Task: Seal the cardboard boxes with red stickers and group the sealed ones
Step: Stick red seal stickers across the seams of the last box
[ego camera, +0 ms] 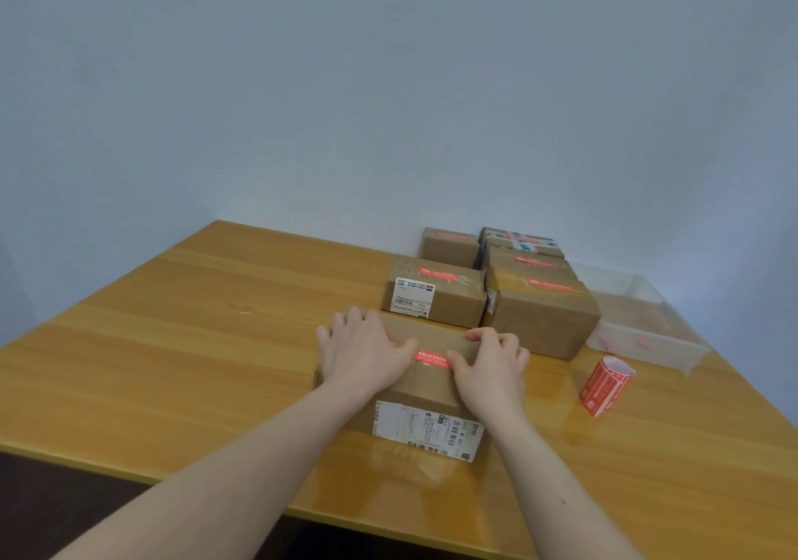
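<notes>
A brown cardboard box (425, 391) with a white shipping label on its near side lies in front of me on the table. A red sticker (432, 357) runs across the seam on its top. My left hand (360, 350) lies flat on the left part of the top, its thumb at the sticker's left end. My right hand (490, 361) rests on the right part, fingers bent down onto the sticker's right end. Behind it stand several boxes (436, 296) bearing red stickers, packed together. A roll of red stickers (604, 384) stands to the right.
A wooden table (172, 343) carries everything; its near edge runs across the lower left. A clear plastic tray (647, 326) with a few red scraps sits at the far right, beside the grouped boxes. A pale wall rises behind.
</notes>
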